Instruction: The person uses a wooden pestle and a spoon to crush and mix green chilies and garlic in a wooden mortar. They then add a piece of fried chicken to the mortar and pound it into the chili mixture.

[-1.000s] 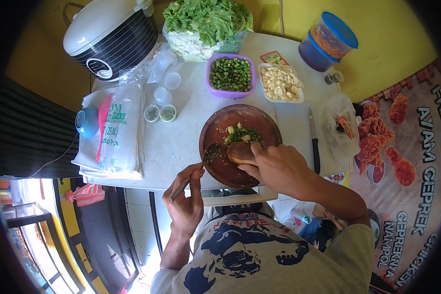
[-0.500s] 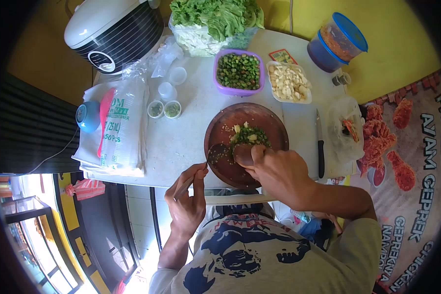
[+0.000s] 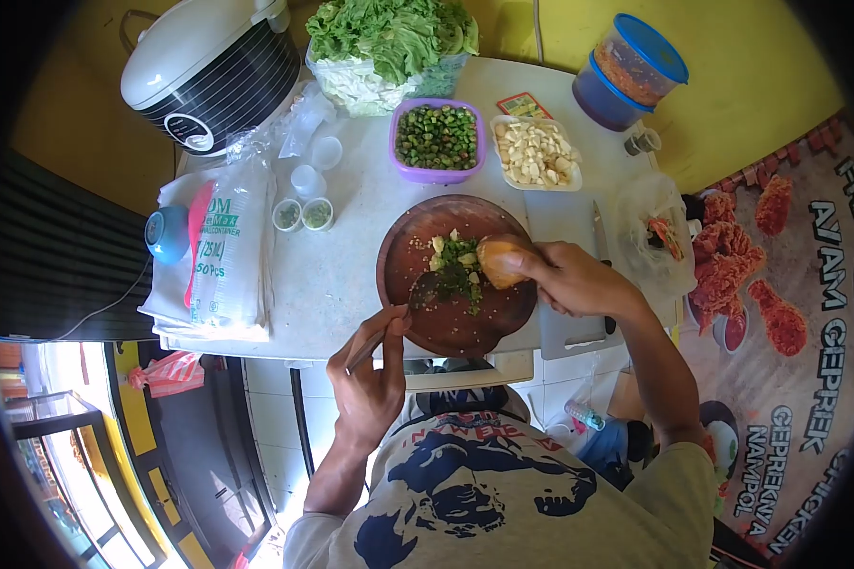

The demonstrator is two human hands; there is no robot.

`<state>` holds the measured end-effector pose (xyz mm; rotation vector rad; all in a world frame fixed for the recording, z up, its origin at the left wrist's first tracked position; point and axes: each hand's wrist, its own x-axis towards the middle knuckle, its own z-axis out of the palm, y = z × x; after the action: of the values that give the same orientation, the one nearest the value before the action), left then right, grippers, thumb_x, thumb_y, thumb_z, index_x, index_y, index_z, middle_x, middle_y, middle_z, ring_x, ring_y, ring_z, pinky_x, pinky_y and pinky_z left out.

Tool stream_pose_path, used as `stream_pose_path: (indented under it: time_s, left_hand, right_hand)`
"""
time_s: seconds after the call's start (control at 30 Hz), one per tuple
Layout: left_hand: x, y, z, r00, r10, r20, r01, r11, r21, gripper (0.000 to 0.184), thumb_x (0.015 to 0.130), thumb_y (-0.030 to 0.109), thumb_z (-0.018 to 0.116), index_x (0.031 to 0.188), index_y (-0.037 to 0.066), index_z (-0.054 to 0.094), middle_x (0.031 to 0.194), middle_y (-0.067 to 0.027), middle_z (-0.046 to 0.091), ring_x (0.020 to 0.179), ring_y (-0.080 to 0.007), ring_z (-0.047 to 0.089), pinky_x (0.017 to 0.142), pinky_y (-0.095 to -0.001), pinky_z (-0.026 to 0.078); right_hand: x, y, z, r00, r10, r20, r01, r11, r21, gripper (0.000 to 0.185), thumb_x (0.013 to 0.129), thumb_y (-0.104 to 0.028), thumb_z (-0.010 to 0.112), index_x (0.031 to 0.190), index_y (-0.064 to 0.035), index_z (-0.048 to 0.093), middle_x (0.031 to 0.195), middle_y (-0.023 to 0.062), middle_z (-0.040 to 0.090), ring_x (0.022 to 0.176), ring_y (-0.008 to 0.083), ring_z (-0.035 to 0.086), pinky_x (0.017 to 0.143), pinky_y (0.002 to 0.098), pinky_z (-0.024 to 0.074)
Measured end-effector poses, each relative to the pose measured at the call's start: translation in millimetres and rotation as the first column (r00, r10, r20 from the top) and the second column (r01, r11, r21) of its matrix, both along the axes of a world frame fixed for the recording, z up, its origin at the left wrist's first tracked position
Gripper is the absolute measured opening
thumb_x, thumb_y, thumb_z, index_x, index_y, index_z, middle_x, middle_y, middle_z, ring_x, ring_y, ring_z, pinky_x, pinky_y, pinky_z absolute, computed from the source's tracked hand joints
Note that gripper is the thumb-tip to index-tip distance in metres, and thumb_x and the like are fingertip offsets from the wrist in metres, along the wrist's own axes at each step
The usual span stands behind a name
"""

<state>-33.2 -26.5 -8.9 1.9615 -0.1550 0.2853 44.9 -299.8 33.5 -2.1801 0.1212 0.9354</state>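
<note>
A round brown mortar (image 3: 408, 237) sits near the table's front edge, with crushed green chillies (image 3: 463, 258) and pale garlic pieces (image 3: 438, 245) in its middle and small seeds scattered over its surface. My left hand (image 3: 370, 375) is closed on a metal spoon (image 3: 359, 358), whose dark bowl rests in the mortar at the left side of the green pile. At the mortar's right side, my right hand (image 3: 574, 275) grips a wooden pestle (image 3: 500, 264), tilted so that its broad end faces left against the pile's right edge.
Behind the mortar stand a purple tub of cut green chillies (image 3: 436, 177) and a white tray of garlic (image 3: 557, 185). A knife (image 3: 599, 228) lies on a cutting board (image 3: 552, 327) at right. Plastic packs (image 3: 223, 294), small cups (image 3: 318, 214), a rice cooker (image 3: 204, 81) and lettuce (image 3: 389, 38) surround them.
The pestle has moved from the mortar's near side to its right side and tilted over. The spoon stays in the mortar beside the greens. The whole view has shifted slightly.
</note>
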Motion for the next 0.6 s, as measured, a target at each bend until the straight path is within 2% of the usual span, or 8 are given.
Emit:
stream_pose_path:
  time_s: [0.03,0.1,0.13,0.2,0.23,0.27,0.37,0.6]
  left_hand:
    - [0,-2,0,1.000,-0.022,-0.012,0.021,1.000,-0.009,0.014,0.100,0.002,0.062,0.111,-0.005,0.068,0.092,-0.0198,0.075,0.087,-0.0243,0.076,0.077,-0.0331,0.059]
    - [-1,-3,5,1.000,-0.017,-0.001,0.017,1.000,-0.019,0.014,0.099,0.002,0.062,0.111,-0.005,0.068,0.092,-0.0197,0.075,0.087,-0.0237,0.076,0.077,-0.0328,0.059]
    - [-2,-2,6,1.000,-0.011,0.009,0.012,1.000,-0.028,0.015,0.099,0.001,0.062,0.111,-0.005,0.068,0.092,-0.0196,0.075,0.088,-0.0231,0.076,0.078,-0.0324,0.059]
    - [0,5,4,1.000,0.020,0.020,-0.019,0.999,-0.041,0.015,0.099,0.001,0.062,0.111,-0.005,0.068,0.092,-0.0194,0.075,0.087,-0.0224,0.075,0.078,-0.0322,0.058]
    - [2,8,3,0.999,0.046,0.029,-0.044,0.998,-0.054,0.015,0.100,0.001,0.062,0.111,-0.005,0.068,0.092,-0.0193,0.075,0.087,-0.0217,0.075,0.078,-0.0320,0.058]
    - [3,10,4,0.998,0.047,0.030,-0.046,0.997,-0.056,0.015,0.100,0.001,0.062,0.111,-0.005,0.068,0.092,-0.0193,0.075,0.087,-0.0217,0.075,0.078,-0.0320,0.058]
    - [8,16,2,0.996,0.083,0.012,-0.084,0.997,0.000,0.014,0.099,-0.001,0.062,0.109,-0.006,0.069,0.092,-0.0190,0.075,0.086,-0.0231,0.075,0.077,-0.0326,0.058]
    - [15,22,5,0.998,0.052,0.024,-0.053,0.997,0.047,0.012,0.098,-0.002,0.062,0.107,-0.006,0.068,0.092,-0.0204,0.075,0.085,-0.0267,0.076,0.075,-0.0345,0.059]
  right_hand:
    - [-2,2,-4,1.000,-0.003,0.002,0.003,1.000,-0.001,0.075,0.103,-0.059,0.046,0.102,0.0129,0.066,0.073,0.0204,0.066,0.073,0.0297,0.068,0.074,0.0415,0.0535]
    - [-11,12,-11,0.982,0.073,0.172,-0.081,0.996,0.040,0.072,0.103,-0.058,0.046,0.096,0.0109,0.064,0.071,0.0212,0.067,0.070,0.0351,0.069,0.068,0.0443,0.0534]
    - [-16,18,-9,0.982,0.074,0.172,-0.082,0.996,0.041,0.072,0.103,-0.058,0.046,0.096,0.0109,0.064,0.071,0.0212,0.067,0.070,0.0351,0.069,0.068,0.0443,0.0534]
    - [-25,29,-1,0.932,0.180,0.315,-0.142,0.980,-0.141,0.070,0.103,-0.058,0.047,0.096,0.0107,0.061,0.070,0.0230,0.068,0.070,0.0433,0.070,0.065,0.0464,0.0535]
    - [-30,33,-4,0.879,0.259,0.400,-0.183,0.959,-0.218,0.064,0.101,-0.055,0.052,0.100,0.0091,0.059,0.070,0.0229,0.068,0.069,0.0449,0.070,0.061,0.0480,0.0548]
    - [-35,41,-2,0.878,0.261,0.401,-0.185,0.958,-0.220,0.064,0.101,-0.055,0.052,0.100,0.0091,0.059,0.070,0.0229,0.068,0.069,0.0449,0.070,0.061,0.0480,0.0548]
    - [-45,59,1,0.685,0.491,0.538,-0.235,0.848,-0.474,0.047,0.097,-0.045,0.063,0.097,0.0019,0.059,0.064,0.0156,0.067,0.057,0.0341,0.070,0.051,0.0438,0.0555]
    - [-16,74,15,0.651,0.620,0.438,-0.381,0.766,-0.518,0.043,0.094,-0.040,0.067,0.093,0.0020,0.061,0.066,0.0143,0.068,0.060,0.0336,0.071,0.054,0.0406,0.0571]
